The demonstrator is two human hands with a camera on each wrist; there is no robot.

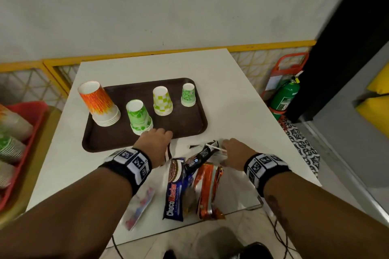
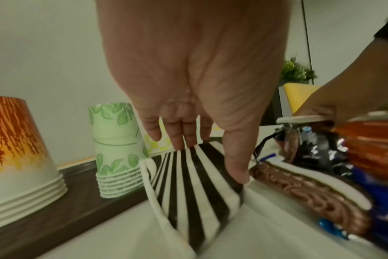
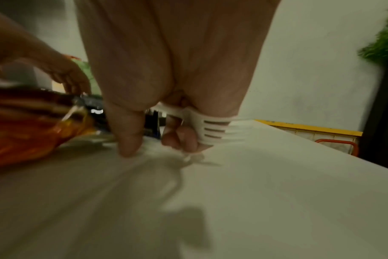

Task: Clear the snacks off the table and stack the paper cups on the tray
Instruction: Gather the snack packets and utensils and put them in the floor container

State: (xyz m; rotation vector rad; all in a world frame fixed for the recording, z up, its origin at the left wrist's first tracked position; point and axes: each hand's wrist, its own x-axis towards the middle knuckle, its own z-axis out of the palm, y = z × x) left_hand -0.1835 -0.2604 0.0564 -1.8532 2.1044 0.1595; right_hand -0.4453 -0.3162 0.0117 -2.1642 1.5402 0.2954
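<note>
On the white table (image 1: 242, 99) a brown tray (image 1: 181, 128) holds upturned cup stacks: orange (image 1: 99, 105), leaf-green (image 1: 139, 116), yellow-checked (image 1: 162, 101) and small green (image 1: 188, 94). My left hand (image 1: 160, 139) is at the tray's near edge. It grips a black-and-white striped cup (image 2: 193, 189) lying on its side, thumb on one side and fingers at the far end. My right hand (image 1: 229, 149) curls round a white plastic fork (image 3: 213, 129), thumb pressed down. Between the hands lie a Choco Mucho pack (image 1: 174, 191), a black pack (image 1: 200, 159) and an orange pack (image 1: 208, 191).
A pale pink-and-blue packet (image 1: 139, 206) lies under my left forearm near the table's front edge. A red bin (image 1: 27, 115) with more cups stands to the left. A green fire extinguisher (image 1: 284, 96) stands on the floor to the right. Cables run below.
</note>
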